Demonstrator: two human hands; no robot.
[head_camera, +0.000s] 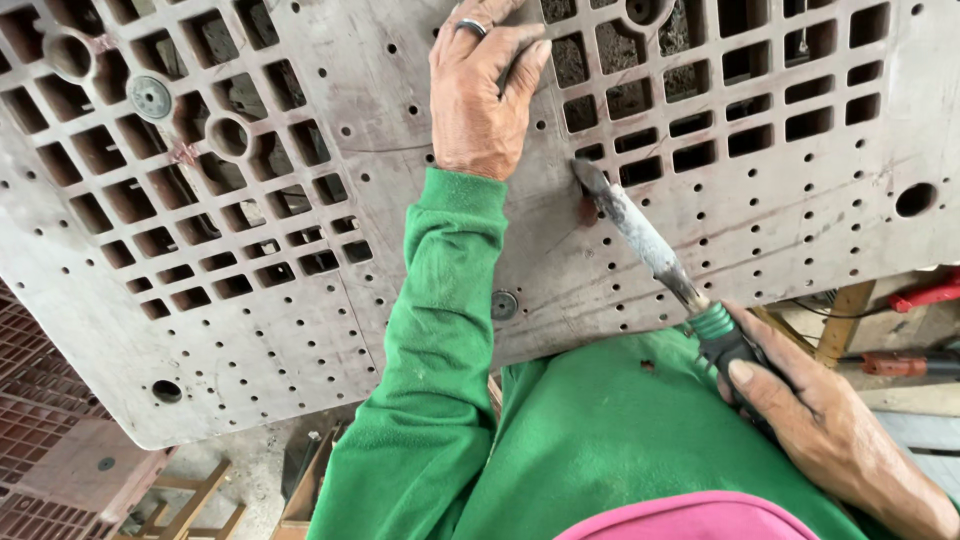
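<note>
right hand (835, 430) was clamped around the green-and-black handle of a soldering-type hot tool (650, 250), fingers wrapped tight, thumb on top; its grimy metal tip sat touching the grey plastic pallet (400, 100) at a small dark reddish spot just beside a row of slots. left hand (485, 90), ring on one finger, lay flat with fingers together pressing on the pallet above the tip, holding nothing, just bracing. step in hand looked like working that one spot on the solid strip between the grid openings. next move would likely call for a steady tip and light pressure, keeping clear of the left wrist nearby. room was tight: green sleeve (440, 330) just left of the tip, slots right beside it, pallet edge near the body. open room lay along the tool's own line back toward the right hand. red tools (915, 330) lay well apart on a bench at right.
</note>
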